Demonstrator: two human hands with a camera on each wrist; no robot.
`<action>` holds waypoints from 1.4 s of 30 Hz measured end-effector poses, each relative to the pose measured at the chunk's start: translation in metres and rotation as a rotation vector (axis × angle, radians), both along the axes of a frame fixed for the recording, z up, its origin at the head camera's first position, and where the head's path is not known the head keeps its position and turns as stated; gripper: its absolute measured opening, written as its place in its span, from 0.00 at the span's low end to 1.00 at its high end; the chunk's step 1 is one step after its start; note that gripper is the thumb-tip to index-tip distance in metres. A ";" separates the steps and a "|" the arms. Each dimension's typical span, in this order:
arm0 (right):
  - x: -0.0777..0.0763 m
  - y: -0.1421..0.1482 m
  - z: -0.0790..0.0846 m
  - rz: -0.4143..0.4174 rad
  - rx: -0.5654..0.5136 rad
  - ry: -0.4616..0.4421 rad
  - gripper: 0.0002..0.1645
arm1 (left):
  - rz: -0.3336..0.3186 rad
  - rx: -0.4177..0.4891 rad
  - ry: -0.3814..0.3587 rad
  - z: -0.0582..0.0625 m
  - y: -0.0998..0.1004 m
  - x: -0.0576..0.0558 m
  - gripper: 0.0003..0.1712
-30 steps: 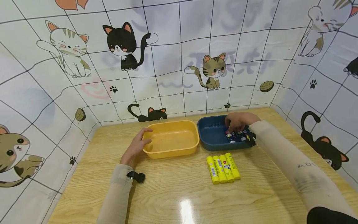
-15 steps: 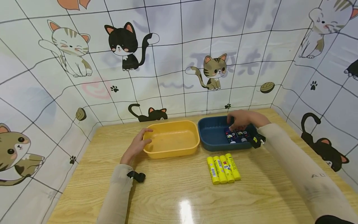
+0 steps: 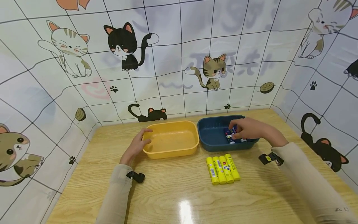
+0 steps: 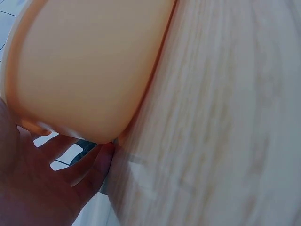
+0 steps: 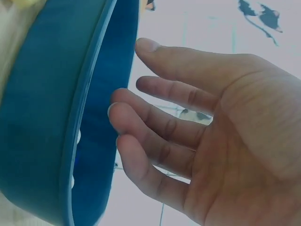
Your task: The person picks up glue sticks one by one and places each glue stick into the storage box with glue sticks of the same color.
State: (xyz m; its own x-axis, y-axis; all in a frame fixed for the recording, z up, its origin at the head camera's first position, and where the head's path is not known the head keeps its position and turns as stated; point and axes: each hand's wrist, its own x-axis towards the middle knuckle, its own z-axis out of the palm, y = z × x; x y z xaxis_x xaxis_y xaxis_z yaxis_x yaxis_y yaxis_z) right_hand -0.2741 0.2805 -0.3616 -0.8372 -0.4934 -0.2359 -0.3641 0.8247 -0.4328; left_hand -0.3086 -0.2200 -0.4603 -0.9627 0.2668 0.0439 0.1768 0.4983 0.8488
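Observation:
My left hand (image 3: 136,146) holds the left end of a yellow plastic basin (image 3: 170,152), thumb and a finger over its rim. In the left wrist view, the other fingers (image 4: 87,172) lie against the basin's outer wall. At the right, my right hand (image 3: 249,128) hovers over the right part of a blue basin (image 3: 215,146). Its fingers are loosely bent, and the right wrist view shows nothing between thumb and fingers. Several small dark-blue tubes (image 3: 229,136) with white ends lie side by side in the blue basin, partly hidden by that hand.
Several yellow glue sticks (image 3: 223,169) lie in a row on the wooden table (image 3: 167,193), in front of the blue basin. The two basins stand side by side, close to the back wall. A cat-patterned wall covering (image 3: 167,62) encloses the table behind and at both sides.
My right hand has drawn back toward the right and nearer to me, from deep over the dark-blue tubes to above the basin's right rim. The left hand and both basins have stayed put.

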 end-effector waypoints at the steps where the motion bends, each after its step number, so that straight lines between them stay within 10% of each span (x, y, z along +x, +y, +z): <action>1: 0.004 -0.001 0.000 0.006 -0.009 0.008 0.23 | -0.002 0.001 -0.009 0.005 0.001 0.003 0.28; 5: 0.023 -0.005 -0.001 0.033 -0.037 0.027 0.23 | -0.004 -0.007 -0.040 0.023 0.006 0.015 0.28; 11: 0.050 -0.012 -0.001 0.077 -0.072 0.001 0.23 | 0.017 -0.005 -0.007 -0.006 -0.002 -0.003 0.27; 17: 0.063 -0.018 -0.006 0.080 -0.034 -0.124 0.25 | 0.024 -0.012 0.003 -0.006 -0.001 -0.004 0.27; 42: 0.061 -0.028 -0.039 -0.018 0.071 -0.308 0.51 | 0.033 0.000 -0.027 -0.005 -0.001 -0.004 0.30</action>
